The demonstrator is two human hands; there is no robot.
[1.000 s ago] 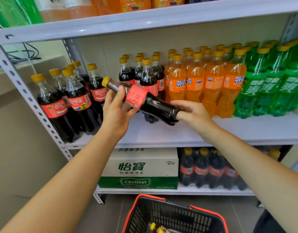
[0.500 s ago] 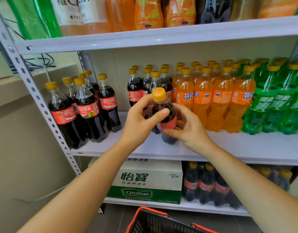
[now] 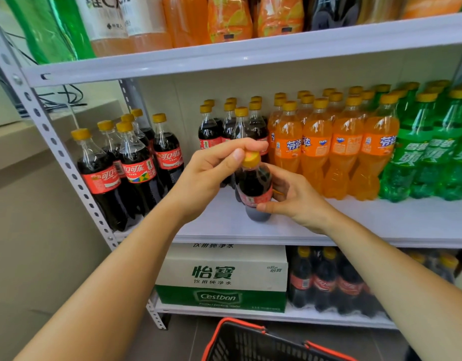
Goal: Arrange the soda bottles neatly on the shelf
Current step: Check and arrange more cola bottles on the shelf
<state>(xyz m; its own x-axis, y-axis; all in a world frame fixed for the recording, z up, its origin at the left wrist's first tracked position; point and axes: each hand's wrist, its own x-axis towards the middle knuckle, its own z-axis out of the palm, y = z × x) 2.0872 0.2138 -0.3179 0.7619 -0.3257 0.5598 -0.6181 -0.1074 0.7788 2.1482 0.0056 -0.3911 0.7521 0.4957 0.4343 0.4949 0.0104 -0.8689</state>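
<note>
A small cola bottle (image 3: pixel 253 190) with a yellow cap and red label stands upright on the white middle shelf (image 3: pixel 355 225), in front of a cluster of similar cola bottles (image 3: pixel 224 126). My left hand (image 3: pixel 211 173) pinches its cap and neck from the left. My right hand (image 3: pixel 292 196) holds the lower body from the right, fingers curled around the label. Orange soda bottles (image 3: pixel 329 149) stand in rows to the right, then green soda bottles (image 3: pixel 427 152). Larger cola bottles (image 3: pixel 125 168) stand at the shelf's left end.
Big bottles fill the top shelf (image 3: pixel 250 58). On the bottom shelf sit a green and white water carton (image 3: pixel 222 277) and a pack of cola bottles (image 3: pixel 326 282). A red-rimmed black basket (image 3: pixel 250 342) stands on the floor below. A perforated grey upright (image 3: pixel 50 142) frames the left side.
The bottle went from lying tilted across both hands to standing upright on the shelf. My left hand slid up to its cap, my right hand down to its lower body.
</note>
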